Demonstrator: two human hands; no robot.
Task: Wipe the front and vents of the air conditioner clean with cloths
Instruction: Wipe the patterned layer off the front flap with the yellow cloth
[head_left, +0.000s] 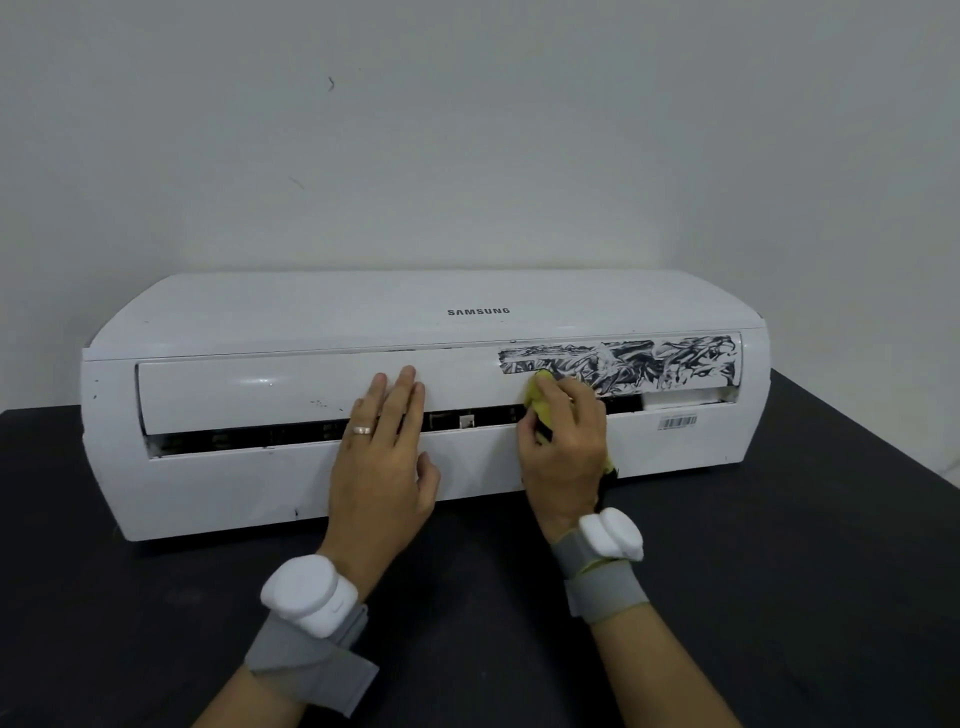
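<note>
A white air conditioner (260, 332) lies on a black table, its front facing me. The long vent flap (234, 389) is slightly ajar over a dark vent slot (249, 435). Black smeared marks (649, 361) cover the flap's right end. My left hand (382, 457) lies flat with straight fingers pressed on the flap's middle. My right hand (563, 441) grips a yellow cloth (540, 400) against the flap at the left edge of the black marks. Most of the cloth is hidden under my fingers.
The black table (779, 571) extends in front of and to both sides of the unit. A plain white wall (467, 156) stands right behind it. A barcode sticker (677, 421) sits on the unit's lower right front. White devices are strapped to both wrists.
</note>
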